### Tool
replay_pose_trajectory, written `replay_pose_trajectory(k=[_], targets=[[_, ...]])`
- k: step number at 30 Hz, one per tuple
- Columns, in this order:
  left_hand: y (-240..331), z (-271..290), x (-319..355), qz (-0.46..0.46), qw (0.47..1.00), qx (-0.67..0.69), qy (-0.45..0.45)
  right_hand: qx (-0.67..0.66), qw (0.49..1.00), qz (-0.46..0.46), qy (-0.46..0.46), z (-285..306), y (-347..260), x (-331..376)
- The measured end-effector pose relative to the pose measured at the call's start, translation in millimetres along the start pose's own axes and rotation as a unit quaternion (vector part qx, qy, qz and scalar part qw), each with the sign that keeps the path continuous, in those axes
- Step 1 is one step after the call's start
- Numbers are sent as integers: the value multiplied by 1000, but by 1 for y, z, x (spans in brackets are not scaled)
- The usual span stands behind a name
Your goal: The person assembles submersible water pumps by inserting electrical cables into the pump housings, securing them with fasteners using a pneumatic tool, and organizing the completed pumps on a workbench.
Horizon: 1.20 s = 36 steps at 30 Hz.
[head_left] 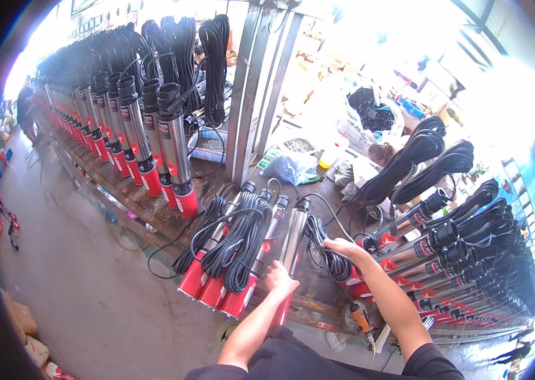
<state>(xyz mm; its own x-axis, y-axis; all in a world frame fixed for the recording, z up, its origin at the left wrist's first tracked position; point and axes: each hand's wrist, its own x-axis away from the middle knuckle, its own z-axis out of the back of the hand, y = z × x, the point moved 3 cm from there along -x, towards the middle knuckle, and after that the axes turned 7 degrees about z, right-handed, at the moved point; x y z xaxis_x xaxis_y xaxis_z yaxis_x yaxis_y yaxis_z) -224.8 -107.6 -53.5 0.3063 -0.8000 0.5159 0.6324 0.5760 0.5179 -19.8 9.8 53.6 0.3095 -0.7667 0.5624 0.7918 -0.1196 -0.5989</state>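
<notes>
My left hand [280, 280] is closed around the lower part of a steel and red submersible pump [292, 234], which lies on the bench in front of me. A coil of black cable [332, 265] is gripped in my right hand [345, 248], just right of that pump. From the pump's top end, a loop of cable curves over toward the coil. Left of it, several similar pumps [212, 291] lie side by side, their red ends toward me. Bundled black cables [239, 235] rest on top of them and cover their middles.
Upright pumps [172, 152] fill the bench to the left, and more pumps [432, 250] line the right side. A metal post [251, 95] rises behind the bench. An orange power tool [361, 316] sits at the front edge. Blue plastic bag [293, 166] lies farther back.
</notes>
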Motion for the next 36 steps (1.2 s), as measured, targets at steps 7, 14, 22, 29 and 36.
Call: replay_pose_trajectory(k=[7, 14, 22, 29, 36], targets=[[0, -10, -24, 21, 997, -67, -7, -422, 898, 120, 11, 1, -77, 171], [-1, -23, 3, -44, 982, -94, 156, -443, 857, 259, 58, -7, -80, 226], [-28, -52, 28, -241, 860, -289, 346, -378, 872, 256, 176, -43, -91, 229], [-27, -22, 36, -206, 908, 229, 283, -533, 786, 298, 98, -76, -110, 215], [-29, 142, 71, -78, 813, 568, -104, -653, 711, 262, -15, -117, -107, 100]])
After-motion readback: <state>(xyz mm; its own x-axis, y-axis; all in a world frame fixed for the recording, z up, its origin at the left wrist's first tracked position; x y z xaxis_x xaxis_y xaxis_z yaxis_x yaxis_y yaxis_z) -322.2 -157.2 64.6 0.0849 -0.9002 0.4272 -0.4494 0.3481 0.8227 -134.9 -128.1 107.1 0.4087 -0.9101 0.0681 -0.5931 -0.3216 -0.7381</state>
